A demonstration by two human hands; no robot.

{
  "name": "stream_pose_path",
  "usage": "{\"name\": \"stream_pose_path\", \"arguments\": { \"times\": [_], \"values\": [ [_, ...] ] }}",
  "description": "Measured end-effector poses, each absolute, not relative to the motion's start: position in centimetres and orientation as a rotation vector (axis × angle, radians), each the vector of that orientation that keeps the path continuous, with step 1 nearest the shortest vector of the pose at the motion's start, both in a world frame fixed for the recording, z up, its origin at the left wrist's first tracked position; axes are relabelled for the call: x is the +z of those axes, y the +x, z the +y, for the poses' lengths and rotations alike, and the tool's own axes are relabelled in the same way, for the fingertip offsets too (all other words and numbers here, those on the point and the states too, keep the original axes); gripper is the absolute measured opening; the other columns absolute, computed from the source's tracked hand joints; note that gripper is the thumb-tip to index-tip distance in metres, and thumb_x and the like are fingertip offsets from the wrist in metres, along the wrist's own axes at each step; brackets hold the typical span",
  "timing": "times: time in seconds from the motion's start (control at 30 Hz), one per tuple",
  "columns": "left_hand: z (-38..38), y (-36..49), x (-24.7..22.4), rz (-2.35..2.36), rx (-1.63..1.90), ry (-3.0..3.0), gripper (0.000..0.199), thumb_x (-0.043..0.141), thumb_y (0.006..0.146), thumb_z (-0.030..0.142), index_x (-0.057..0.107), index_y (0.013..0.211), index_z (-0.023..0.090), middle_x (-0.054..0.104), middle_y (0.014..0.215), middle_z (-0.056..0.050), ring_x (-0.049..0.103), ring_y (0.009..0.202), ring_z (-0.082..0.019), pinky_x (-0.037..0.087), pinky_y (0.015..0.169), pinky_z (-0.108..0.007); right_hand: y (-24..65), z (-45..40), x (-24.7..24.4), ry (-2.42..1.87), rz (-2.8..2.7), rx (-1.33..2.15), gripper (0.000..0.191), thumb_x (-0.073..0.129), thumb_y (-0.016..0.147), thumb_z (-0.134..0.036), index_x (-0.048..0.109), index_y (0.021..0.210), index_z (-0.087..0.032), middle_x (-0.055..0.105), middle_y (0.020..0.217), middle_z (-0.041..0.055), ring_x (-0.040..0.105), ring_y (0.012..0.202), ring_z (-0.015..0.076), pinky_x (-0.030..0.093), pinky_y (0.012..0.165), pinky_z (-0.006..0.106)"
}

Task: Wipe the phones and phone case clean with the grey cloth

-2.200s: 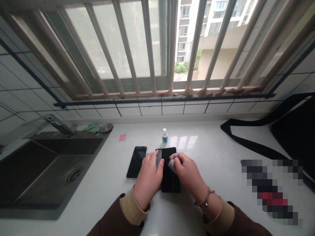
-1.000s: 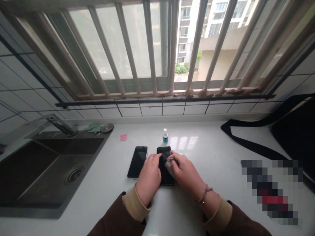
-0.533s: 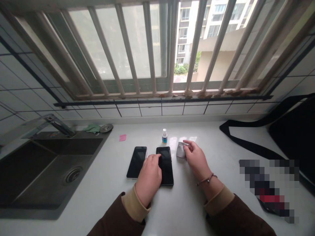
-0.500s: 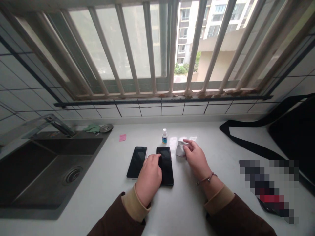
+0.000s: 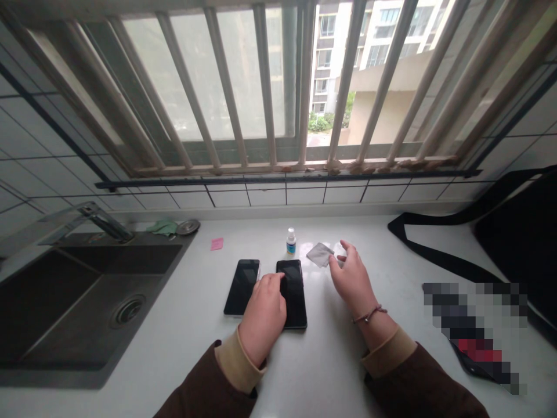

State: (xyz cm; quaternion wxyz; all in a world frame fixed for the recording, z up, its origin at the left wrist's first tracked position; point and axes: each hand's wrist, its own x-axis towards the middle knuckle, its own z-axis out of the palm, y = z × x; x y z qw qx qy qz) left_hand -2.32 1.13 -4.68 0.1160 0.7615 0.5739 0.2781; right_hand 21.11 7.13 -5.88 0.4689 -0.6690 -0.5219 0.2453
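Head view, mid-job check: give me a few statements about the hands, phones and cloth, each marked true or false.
1. The left hand rests on the right-hand phone. True.
2. The right hand grips the grey cloth. False: the cloth lies flat on the counter, the open hand just beside it.
3. The small dropper bottle stands upright behind the phones. True.
4. The left-hand phone lies in the sink. False: it lies on the counter.

Two glossy black phones [image 5: 292,293] [image 5: 242,278] on white counter [image 5: 331,360]; grey cloth [image 5: 319,254] at one o'clock; white bottle [image 5: 291,241], blue label; pink note [image 5: 216,244] at eleven; brown sleeves, tan cuffs.
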Motion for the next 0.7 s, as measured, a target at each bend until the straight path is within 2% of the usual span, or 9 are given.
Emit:
{"name": "stream_pose_path", "arguments": {
  "times": [0.1, 0.17, 0.23, 0.33, 0.43, 0.57, 0.7],
  "values": [
    [1.1, -2.3, -4.8, 1.686, 0.834, 2.212, 0.044, 0.047, 0.092, 0.002, 0.063, 0.131, 0.013, 0.069, 0.124, -0.016, 0.066, 0.121, -0.03, 0.052, 0.111, -0.052, 20.2, 6.0, -4.4, -1.53, -1.585, 0.376, 0.046, 0.054, 0.099, -0.036, 0.062, 0.137, -0.012, 0.068, 0.131, 0.0212, 0.069, 0.103, 0.0293, 0.055, 0.099, 0.046],
    [1.2, -2.3, -4.9, 1.682, 0.857, 2.192, 0.043, 0.047, 0.093, 0.003, 0.063, 0.132, 0.014, 0.069, 0.125, -0.016, 0.065, 0.121, -0.03, 0.052, 0.112, -0.052, 19.2, 5.2, -4.0, -1.442, -1.747, 0.404, 0.036, 0.05, 0.102, -0.033, 0.069, 0.126, -0.015, 0.074, 0.116, 0.0153, 0.07, 0.089, 0.0246, 0.057, 0.09, 0.041],
    [1.2, -2.3, -5.0, 1.672, 0.878, 2.162, 0.042, 0.048, 0.094, 0.005, 0.062, 0.132, 0.014, 0.069, 0.126, -0.017, 0.065, 0.123, -0.03, 0.051, 0.113, -0.054, 18.3, 4.5, -4.1, -1.435, -1.803, 0.51, 0.033, 0.05, 0.102, -0.033, 0.071, 0.123, -0.017, 0.077, 0.109, 0.0121, 0.071, 0.084, 0.0226, 0.058, 0.085, 0.038],
    [1.4, -2.3, -4.9, 1.646, 0.905, 2.062, 0.042, 0.051, 0.095, 0.01, 0.059, 0.136, 0.013, 0.068, 0.132, -0.019, 0.064, 0.126, -0.031, 0.049, 0.114, -0.056, 17.1, 3.7, -4.7, -1.474, -1.781, 0.727, 0.034, 0.053, 0.102, -0.035, 0.072, 0.123, -0.017, 0.08, 0.109, 0.0124, 0.076, 0.088, 0.0246, 0.06, 0.083, 0.037],
    [1.7, -2.3, -4.7, 1.583, 0.952, 1.866, 0.045, 0.055, 0.094, 0.013, 0.057, 0.139, 0.015, 0.067, 0.134, -0.019, 0.067, 0.123, -0.029, 0.052, 0.11, -0.053, 16.5, 3.4, -5.2, -1.441, -1.68, 0.964, 0.035, 0.056, 0.101, -0.038, 0.073, 0.123, -0.018, 0.081, 0.114, 0.0128, 0.08, 0.091, 0.0258, 0.063, 0.078, 0.036],
    [2.2, -2.5, -4.8, 1.496, 0.999, 1.485, 0.047, 0.062, 0.092, 0.018, 0.055, 0.138, 0.017, 0.07, 0.126, -0.016, 0.072, 0.105, -0.024, 0.058, 0.097, -0.043, 16.5, 3.5, -5.5, -1.423, -1.485, 1.153, 0.036, 0.06, 0.098, -0.04, 0.074, 0.122, -0.018, 0.08, 0.117, 0.0133, 0.081, 0.088, 0.0263, 0.066, 0.071, 0.036],
    [2.8, -2.5, -5.2, 1.419, 1.101, 1.126, 0.051, 0.071, 0.09, 0.029, 0.056, 0.137, 0.016, 0.073, 0.113, -0.013, 0.072, 0.088, -0.02, 0.058, 0.082, -0.035, 16.6, 3.8, -5.6, -1.436, -1.459, 1.158, 0.035, 0.063, 0.095, -0.039, 0.076, 0.119, -0.018, 0.08, 0.116, 0.0127, 0.079, 0.084, 0.025, 0.065, 0.068, 0.035]
  ]
}}
